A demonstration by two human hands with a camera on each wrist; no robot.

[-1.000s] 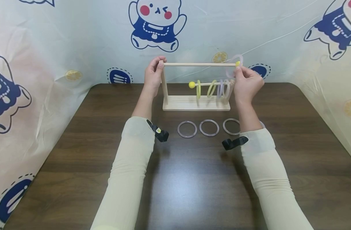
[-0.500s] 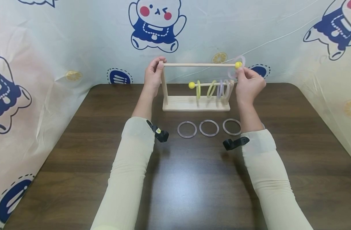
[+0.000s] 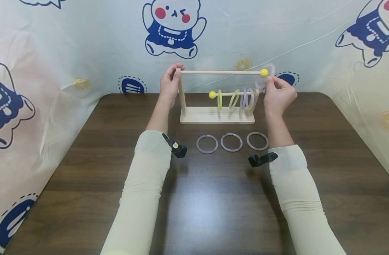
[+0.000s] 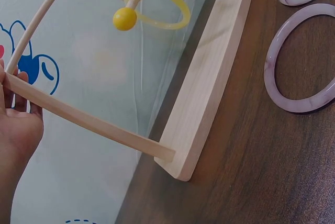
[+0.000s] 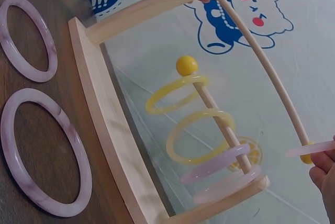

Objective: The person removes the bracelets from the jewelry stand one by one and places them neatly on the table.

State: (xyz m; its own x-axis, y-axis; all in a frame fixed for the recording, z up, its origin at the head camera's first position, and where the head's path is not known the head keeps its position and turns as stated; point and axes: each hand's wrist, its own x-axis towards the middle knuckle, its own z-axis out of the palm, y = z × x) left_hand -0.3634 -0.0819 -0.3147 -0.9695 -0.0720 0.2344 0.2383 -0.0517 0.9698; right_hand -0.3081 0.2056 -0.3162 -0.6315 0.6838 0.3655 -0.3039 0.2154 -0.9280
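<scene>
While three marbled mauve rings (image 3: 231, 151) lie loose before the pale wooden stand (image 3: 200, 114), the work looks partway done: two glossy yellow rings (image 5: 171, 143) and two pinkish-lilac rings (image 5: 212, 166) hang on its lower rod (image 5: 208, 97). The stand's wooden upper rod (image 3: 219, 72) looks bare; at its yellow ball tip (image 3: 263, 73) the right hand (image 3: 279, 96) pinches a pale pink ring (image 5: 322, 147), threaded or not I can't tell. The left hand (image 3: 170, 84) grips the stand's upright (image 4: 94, 115).

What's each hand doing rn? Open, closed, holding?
Left hand: closed, gripping the top of the wooden upright post.
Right hand: closed, pinching a pale pink ring by the yellow ball.
</scene>
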